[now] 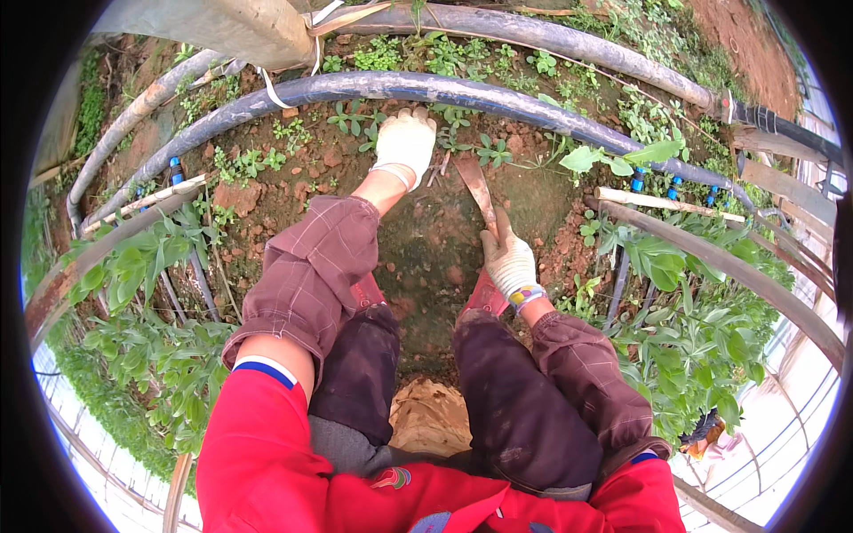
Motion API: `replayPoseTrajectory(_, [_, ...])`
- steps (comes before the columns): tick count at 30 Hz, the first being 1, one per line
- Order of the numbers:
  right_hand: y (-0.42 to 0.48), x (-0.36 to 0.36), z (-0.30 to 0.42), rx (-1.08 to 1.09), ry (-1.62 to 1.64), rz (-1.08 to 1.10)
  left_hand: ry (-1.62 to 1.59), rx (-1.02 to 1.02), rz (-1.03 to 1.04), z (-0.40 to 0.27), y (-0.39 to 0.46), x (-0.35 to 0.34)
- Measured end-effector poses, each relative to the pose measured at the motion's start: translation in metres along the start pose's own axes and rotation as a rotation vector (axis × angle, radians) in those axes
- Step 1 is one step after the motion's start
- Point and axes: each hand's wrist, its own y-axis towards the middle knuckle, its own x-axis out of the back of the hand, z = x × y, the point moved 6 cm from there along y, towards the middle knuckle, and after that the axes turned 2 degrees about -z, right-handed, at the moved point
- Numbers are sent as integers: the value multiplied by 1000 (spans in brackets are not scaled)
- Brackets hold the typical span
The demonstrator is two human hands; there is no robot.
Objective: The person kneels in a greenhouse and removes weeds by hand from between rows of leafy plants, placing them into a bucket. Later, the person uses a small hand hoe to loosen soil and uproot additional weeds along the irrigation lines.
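My left hand (pixel 405 143), in a pale knit work glove, reaches down to the small green weeds (pixel 353 118) growing by the black plastic pipe (pixel 413 85). Its fingertips are turned away, so whether they grip a plant cannot be seen. In the same kind of glove, my right hand (pixel 510 261) is closed around the lower end of a narrow, soil-stained metal blade tool (pixel 476 186). The blade points away from me, its far end on the soil beside a low leafy weed (pixel 494 152). A few reddish twigs or roots (pixel 438 168) lie between my left hand and the blade.
A second, grey pipe (pixel 533 32) runs behind the black one, near a thick post (pixel 266 33) tied with white strips. Leafy crop rows (pixel 153 360) stand at both sides behind curved rods (pixel 726 266). Blue pipe fittings (pixel 638 178) stick up at the bed ends. Bare soil (pixel 426 266) lies between my shoes.
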Motion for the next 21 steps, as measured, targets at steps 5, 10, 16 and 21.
replayPoseTrajectory(5, [22,9,-20,-40,146,202,-126,-22,168,3,-12,1])
replayPoseTrajectory(10, [47,58,-3,130,-23,237,-608,285,473,4,-15,2])
replayPoseTrajectory(16, [6,56,3,251,-237,-26,-760,80,585,34,-44,15])
replayPoseTrajectory(21, [-14,92,2,94,-265,135,-1064,131,138,122,-118,50])
